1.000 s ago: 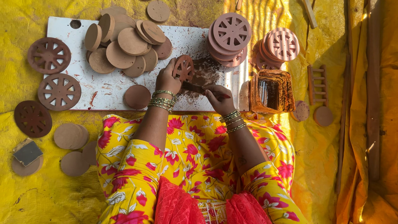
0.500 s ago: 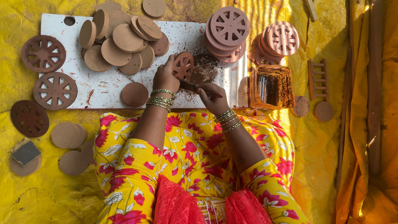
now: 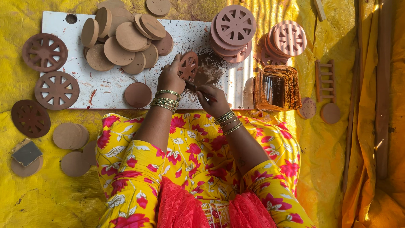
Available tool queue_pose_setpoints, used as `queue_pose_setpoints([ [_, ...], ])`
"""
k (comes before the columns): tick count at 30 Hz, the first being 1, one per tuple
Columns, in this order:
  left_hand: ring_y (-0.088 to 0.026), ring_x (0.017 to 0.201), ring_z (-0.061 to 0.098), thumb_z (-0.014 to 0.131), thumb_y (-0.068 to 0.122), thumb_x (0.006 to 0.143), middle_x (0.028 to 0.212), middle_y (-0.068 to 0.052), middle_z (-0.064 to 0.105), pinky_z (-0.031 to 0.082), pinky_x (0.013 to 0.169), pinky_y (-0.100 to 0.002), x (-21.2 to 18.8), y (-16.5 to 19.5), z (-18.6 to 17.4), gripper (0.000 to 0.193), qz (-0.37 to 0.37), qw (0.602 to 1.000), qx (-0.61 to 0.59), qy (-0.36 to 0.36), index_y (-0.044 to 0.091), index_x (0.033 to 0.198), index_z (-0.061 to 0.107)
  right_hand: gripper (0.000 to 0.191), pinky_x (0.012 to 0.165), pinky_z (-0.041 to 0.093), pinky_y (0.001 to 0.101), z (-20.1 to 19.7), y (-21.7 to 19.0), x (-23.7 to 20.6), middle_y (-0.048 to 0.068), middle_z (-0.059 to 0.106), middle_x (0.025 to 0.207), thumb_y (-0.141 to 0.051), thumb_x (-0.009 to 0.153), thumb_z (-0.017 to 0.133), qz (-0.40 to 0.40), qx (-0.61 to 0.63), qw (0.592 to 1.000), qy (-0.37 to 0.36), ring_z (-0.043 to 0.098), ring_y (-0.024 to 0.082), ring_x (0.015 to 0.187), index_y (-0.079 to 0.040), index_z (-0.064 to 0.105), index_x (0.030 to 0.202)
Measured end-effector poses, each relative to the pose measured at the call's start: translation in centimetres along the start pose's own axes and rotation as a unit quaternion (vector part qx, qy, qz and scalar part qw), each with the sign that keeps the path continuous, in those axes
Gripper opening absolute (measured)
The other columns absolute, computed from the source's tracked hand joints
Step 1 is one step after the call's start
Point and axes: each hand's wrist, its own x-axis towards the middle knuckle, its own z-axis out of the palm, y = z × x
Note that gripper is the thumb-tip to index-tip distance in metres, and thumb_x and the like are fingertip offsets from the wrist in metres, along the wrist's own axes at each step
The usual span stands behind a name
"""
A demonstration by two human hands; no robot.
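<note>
The brown glass container [image 3: 278,88] stands at 3 o'clock from the hands, at the right end of the white board [image 3: 105,86]; its content is dark and hard to make out. The left hand [image 3: 171,78] is closed on a clay wheel disc [image 3: 188,66] and holds it tilted over the board. The right hand [image 3: 212,100] is closed around a thin tool [image 3: 190,86]; its tip is hidden under the disc. At 9 o'clock lies a small grey block [image 3: 26,152] on a plain disc.
</note>
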Motion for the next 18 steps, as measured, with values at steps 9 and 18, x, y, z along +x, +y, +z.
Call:
queue_pose_setpoints([
  [9, -0.039, 0.109, 0.066, 0.072, 0.001, 0.079, 0.118, -0.020, 0.064, 0.055, 0.093, -0.045, -0.4, 0.0, 0.5, 0.080, 0.028, 0.999, -0.013, 0.026, 0.022, 0.152, 0.046, 0.012, 0.070, 0.059, 0.0310, -1.9, -0.2, -0.3, 0.014, 0.072, 0.094, -0.005, 0.095, 0.072, 0.040, 0.046, 0.998, -0.012, 0.075, 0.021, 0.081, -0.001, 0.069, 0.106],
  [18, -0.039, 0.106, 0.066, 0.069, -0.001, 0.080, 0.117, -0.020, 0.064, 0.055, 0.091, -0.046, -0.7, 0.5, 0.3, 0.079, 0.010, 1.000, -0.001, 0.014, 0.020, 0.152, 0.047, 0.012, 0.068, 0.055, 0.0353, -0.9, -1.1, 0.3, 0.015, 0.070, 0.086, -0.005, 0.091, 0.074, 0.031, -0.020, 0.999, -0.017, 0.070, 0.028, 0.076, -0.002, 0.073, 0.103],
])
